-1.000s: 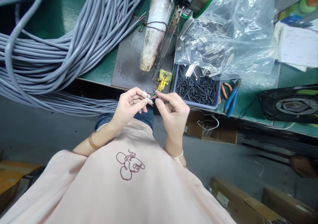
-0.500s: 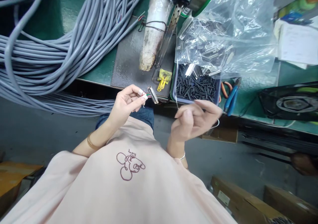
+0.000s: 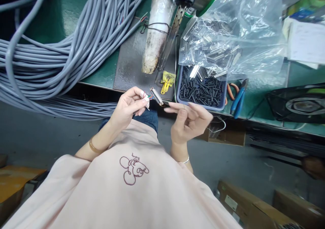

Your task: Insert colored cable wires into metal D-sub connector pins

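Thin coloured wires (image 3: 151, 97) are pinched between the thumb and fingers of my left hand (image 3: 132, 103). A metal multi-pin connector (image 3: 156, 96) sits at the wires' ends, just beyond my left fingertips. Right of it, my right hand (image 3: 190, 120) hangs in the air with its fingers apart, somewhat blurred, and nothing shows between them. Its fingertips are near the connector but apart from it. Past the connector lies a yellow clip (image 3: 166, 84) on a dark mat (image 3: 129, 66).
Grey cables (image 3: 63, 56) pile up on the left. A soldering iron (image 3: 172, 36) and white wrapped tube point towards me. A bin (image 3: 200, 90) of black sleeves, partly under a clear bag (image 3: 254, 36) of connectors, stands right. Blue-handled pliers (image 3: 238, 102) lie beside it.
My right hand has moved left towards the connector, and its fingers are more spread. The connector in front of my left hand has turned slightly and shifted a little right.
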Tool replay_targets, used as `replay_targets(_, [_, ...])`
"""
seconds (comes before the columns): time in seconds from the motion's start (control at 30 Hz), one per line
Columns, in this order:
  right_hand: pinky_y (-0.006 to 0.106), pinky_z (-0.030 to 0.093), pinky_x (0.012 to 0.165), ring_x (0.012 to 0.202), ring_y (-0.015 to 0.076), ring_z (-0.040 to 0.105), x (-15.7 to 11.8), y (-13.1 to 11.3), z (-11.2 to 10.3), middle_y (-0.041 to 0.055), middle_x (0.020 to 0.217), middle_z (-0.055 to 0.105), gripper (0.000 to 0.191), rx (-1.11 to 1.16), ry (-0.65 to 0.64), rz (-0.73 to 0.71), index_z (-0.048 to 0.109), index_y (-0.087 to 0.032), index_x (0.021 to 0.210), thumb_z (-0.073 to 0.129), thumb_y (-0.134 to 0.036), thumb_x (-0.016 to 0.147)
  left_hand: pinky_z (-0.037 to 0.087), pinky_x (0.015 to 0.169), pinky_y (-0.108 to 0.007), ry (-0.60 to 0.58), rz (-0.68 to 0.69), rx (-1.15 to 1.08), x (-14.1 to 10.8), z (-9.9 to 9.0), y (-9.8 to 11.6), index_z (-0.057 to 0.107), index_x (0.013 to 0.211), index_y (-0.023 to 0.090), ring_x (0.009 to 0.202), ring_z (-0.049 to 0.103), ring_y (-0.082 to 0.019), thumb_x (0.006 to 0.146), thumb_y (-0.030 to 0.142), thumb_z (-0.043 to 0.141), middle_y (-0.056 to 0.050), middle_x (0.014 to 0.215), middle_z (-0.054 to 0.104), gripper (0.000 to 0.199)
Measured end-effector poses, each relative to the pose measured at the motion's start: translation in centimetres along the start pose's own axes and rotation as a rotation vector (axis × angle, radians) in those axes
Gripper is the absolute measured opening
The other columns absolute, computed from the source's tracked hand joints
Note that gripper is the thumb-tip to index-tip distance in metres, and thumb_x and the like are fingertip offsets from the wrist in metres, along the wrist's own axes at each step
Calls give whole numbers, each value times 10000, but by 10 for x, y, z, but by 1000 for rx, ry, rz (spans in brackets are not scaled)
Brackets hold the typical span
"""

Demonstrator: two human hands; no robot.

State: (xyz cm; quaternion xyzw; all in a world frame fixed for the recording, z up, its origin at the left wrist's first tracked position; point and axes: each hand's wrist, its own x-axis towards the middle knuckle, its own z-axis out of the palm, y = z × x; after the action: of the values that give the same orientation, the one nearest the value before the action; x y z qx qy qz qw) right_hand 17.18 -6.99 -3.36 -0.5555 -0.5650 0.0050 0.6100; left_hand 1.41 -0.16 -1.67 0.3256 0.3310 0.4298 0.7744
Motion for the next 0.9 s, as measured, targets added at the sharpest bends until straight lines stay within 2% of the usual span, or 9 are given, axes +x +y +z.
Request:
replay_targets(0.07, [313, 669, 708, 758, 145, 786, 1, 1, 1, -21, 897, 789, 128, -21, -49, 5, 602, -262, 1110, 586, -199, 999, 323, 394, -156, 0, 6, -10, 0, -1, -1, 577, 749, 186, 431, 477, -36, 655, 322, 913, 45, 626, 627, 374])
replay_targets(0.13, [327, 673, 770, 845, 158, 795, 3, 0, 2, -9, 913, 796, 79, -55, -125, -34, 629, -249, 1012, 638, -183, 969, 335, 393, -150, -8, 14, -11, 0, -2, -2, 586, 748, 185, 435, 488, -38, 662, 315, 907, 44, 623, 626, 356])
replay_targets(0.23, [301, 655, 775, 890, 152, 788, 6, -4, 6, 7, 955, 804, 89, -84, -199, -76, 638, -238, 924, 680, -160, 936, 353, 384, -144, -3, 26, 28, 0, -1, -4, 597, 733, 179, 424, 487, -29, 657, 309, 897, 43, 640, 635, 335])
replay_targets(0.37, [280, 636, 779, 870, 138, 782, 9, -4, 15, -2, 952, 805, 132, -99, -147, -72, 638, -234, 887, 681, -111, 911, 376, 372, -137, 44, 61, 139, 2, 1, -10, 603, 707, 172, 402, 485, -24, 678, 277, 857, 39, 628, 644, 276])
replay_targets(0.6, [298, 626, 777, 883, 149, 778, 18, 2, 19, 10, 973, 804, 166, -78, -214, -41, 583, -232, 812, 650, -116, 909, 331, 341, -104, 145, 231, 186, 14, 9, -12, 567, 642, 168, 366, 430, 5, 659, 158, 786, 66, 592, 592, 221])
replay_targets(0.9, [317, 638, 751, 875, 163, 782, 30, 6, 23, 14, 966, 802, 175, -122, -229, -111, 572, -231, 805, 644, -120, 919, 313, 324, -109, 133, 286, 192, 26, 10, -6, 617, 618, 155, 355, 462, 11, 660, 108, 738, 22, 722, 700, 137])
